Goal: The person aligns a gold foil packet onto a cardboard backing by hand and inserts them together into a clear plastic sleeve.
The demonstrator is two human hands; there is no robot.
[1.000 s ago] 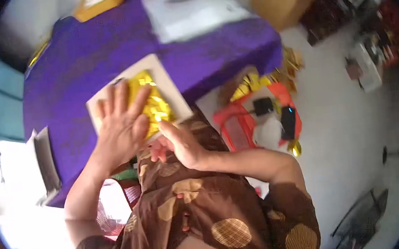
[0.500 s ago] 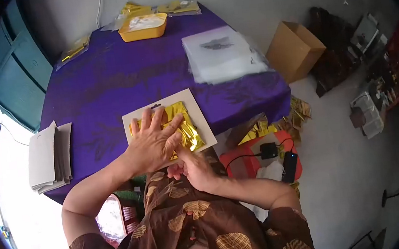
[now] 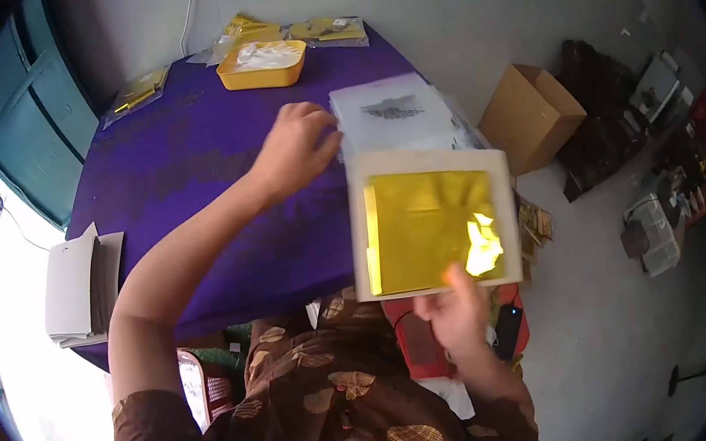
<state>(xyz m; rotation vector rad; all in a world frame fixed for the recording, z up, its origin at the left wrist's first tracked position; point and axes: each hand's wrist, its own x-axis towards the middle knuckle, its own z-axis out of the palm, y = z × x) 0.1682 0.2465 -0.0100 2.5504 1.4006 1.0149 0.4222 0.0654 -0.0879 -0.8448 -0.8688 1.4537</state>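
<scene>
My right hand point(image 3: 459, 317) holds up a pale card point(image 3: 359, 220) by its bottom edge, thumb on the front. A folded sheet of shiny gold foil point(image 3: 431, 229) lies flat against the card's face. My left hand point(image 3: 298, 144) is over the table, fingers bent and closed at the left edge of a stack of clear plastic bags point(image 3: 389, 109). Its fingertips appear to pinch the top bag's edge. Dark print shows on the bags, and the raised card covers their lower part.
A purple cloth covers the table point(image 3: 193, 168). Grey-white cards point(image 3: 72, 289) are piled at its left corner. A yellow tub point(image 3: 262, 75) with white contents stands at the back, near packets of gold foil point(image 3: 329, 29). To the right are a cardboard box point(image 3: 531, 116) and a red stool point(image 3: 411, 322) with a black device.
My right hand has lifted the card with the gold foil off the table and moved it right. My left hand has left the foil and moved up to the plastic bags.
</scene>
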